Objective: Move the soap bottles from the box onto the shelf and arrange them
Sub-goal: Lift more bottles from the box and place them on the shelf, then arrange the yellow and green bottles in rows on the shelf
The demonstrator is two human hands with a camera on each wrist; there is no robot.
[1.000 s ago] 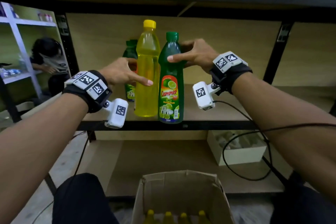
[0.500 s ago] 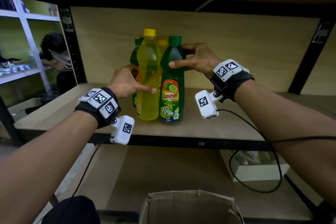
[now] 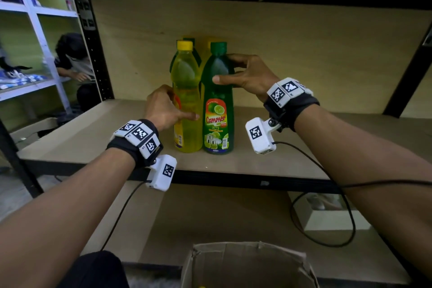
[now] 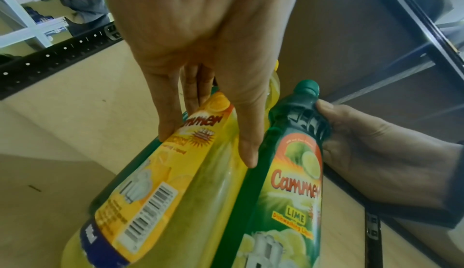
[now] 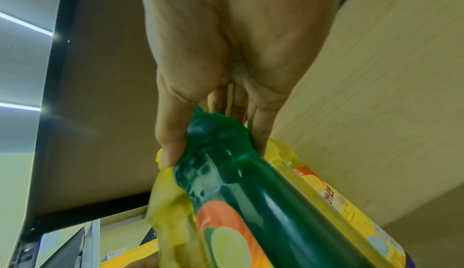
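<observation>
Left hand (image 3: 163,110) grips yellow bottle (image 3: 187,103) at label; right hand (image 3: 247,75) pinches adjacent green bottle (image 3: 218,112) at shoulder, thumb frontside.

head: looks forward and down at shelf (image 3: 292,156) from above the box (image 3: 247,264) | left wrist: close, faces along hand onto yellow bottle (image 4: 175,183) | right wrist: very close, tilted up the green bottle (image 5: 251,193) | shared: both bottles show in all views

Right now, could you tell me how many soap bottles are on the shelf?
4: a yellow bottle and green bottle in front, and two more partly hidden behind. Others may be hidden.
</observation>
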